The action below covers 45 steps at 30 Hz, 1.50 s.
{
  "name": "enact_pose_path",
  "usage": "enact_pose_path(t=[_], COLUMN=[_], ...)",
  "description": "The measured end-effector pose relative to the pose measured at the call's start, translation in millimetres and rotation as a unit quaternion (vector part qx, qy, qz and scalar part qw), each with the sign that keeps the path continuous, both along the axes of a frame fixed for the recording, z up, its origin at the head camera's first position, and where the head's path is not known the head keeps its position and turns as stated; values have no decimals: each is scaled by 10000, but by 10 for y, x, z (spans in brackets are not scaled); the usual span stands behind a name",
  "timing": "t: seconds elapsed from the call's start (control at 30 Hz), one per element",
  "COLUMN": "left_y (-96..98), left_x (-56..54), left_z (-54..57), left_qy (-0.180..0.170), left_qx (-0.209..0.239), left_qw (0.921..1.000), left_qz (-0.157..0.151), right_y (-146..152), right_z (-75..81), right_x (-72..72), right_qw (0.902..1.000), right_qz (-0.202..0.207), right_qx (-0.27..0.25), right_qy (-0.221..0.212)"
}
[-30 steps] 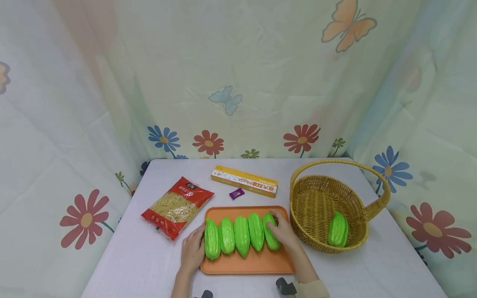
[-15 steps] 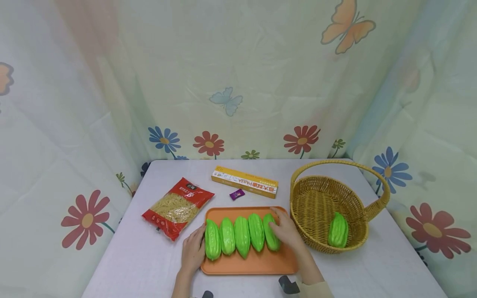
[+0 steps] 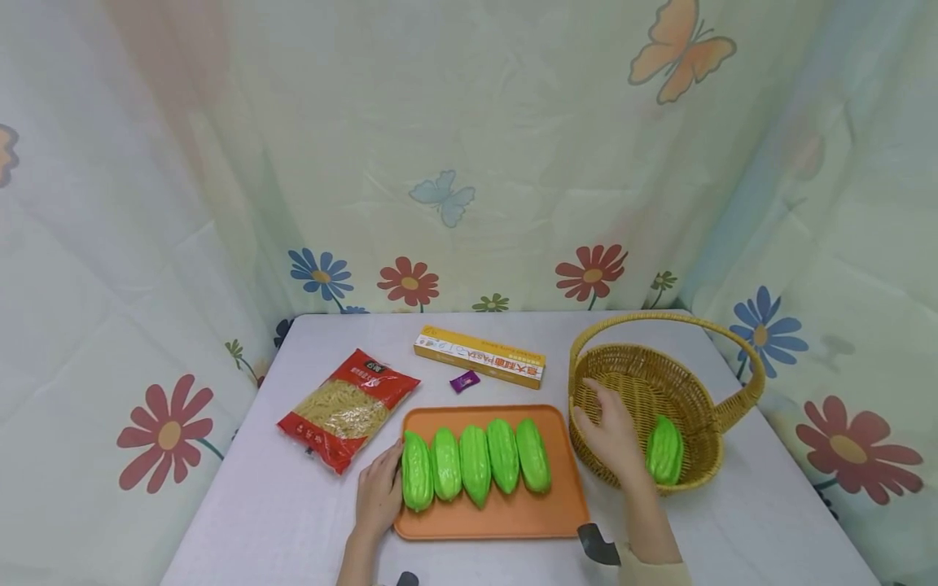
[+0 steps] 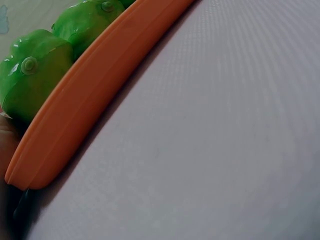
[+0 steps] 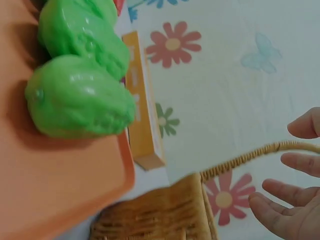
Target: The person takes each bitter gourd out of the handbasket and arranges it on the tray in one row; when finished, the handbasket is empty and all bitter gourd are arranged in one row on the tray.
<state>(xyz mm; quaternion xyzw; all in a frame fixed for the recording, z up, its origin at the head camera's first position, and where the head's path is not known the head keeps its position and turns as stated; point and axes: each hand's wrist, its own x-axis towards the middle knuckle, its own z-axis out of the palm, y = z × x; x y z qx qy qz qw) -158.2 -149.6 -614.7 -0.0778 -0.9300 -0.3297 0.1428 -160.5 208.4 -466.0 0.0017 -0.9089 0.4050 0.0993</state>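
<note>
Several bright green bitter melons (image 3: 475, 465) lie side by side in a row on an orange tray (image 3: 513, 517). My left hand (image 3: 379, 491) rests along the tray's left edge, its fingers beside the leftmost bitter melon (image 3: 418, 472). In the left wrist view, only a bit of that hand shows at the tray's corner. My right hand (image 3: 611, 431) is over the left side of a wicker basket (image 3: 707, 456), fingers spread and holding nothing. One more bitter melon (image 3: 664, 452) lies inside this basket. The right wrist view shows the spread fingers (image 5: 285, 192) near the basket handle (image 5: 240, 159).
A red bag of pasta (image 3: 350, 407) lies to the left of the tray. Behind the tray are a long yellow pasta box (image 3: 479, 356) and a small purple packet (image 3: 465, 381). The basket's tall handle (image 3: 659, 316) arches over it. A flowered curtain (image 3: 469, 268) hangs behind the table.
My right hand has let go of the rightmost bitter melon on the tray and moved right, over the basket. The left hand has stayed at the tray's left edge.
</note>
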Motion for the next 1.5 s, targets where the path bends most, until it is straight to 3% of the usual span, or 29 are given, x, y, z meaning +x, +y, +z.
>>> enact_pose_path(t=[0.3,0.57,0.83,1.1,1.5], left_y=[-8,-13,-22,-19,-15], left_x=[9,-10,-12,-16,-21], left_z=[-2,-7,-7,-13,-13], left_qy=[-142,-90,-151,-88,-123], left_qx=[29,28,72,9,-11], left_qw=[9999,9999,9999,9999,9999], left_qz=[-12,-38,-42,-54,-34], right_y=[404,643,735,779,785], right_z=[-53,-159,-381,-450,-519], right_x=[85,137,108,70,-3], right_qw=[9979,9918,9837,9771,9691], right_qz=[-638,-1129,-1204,-1376,-1298], right_qx=[-11,123,245,186,292], right_qy=[57,-591,-1310,-1615,-2079])
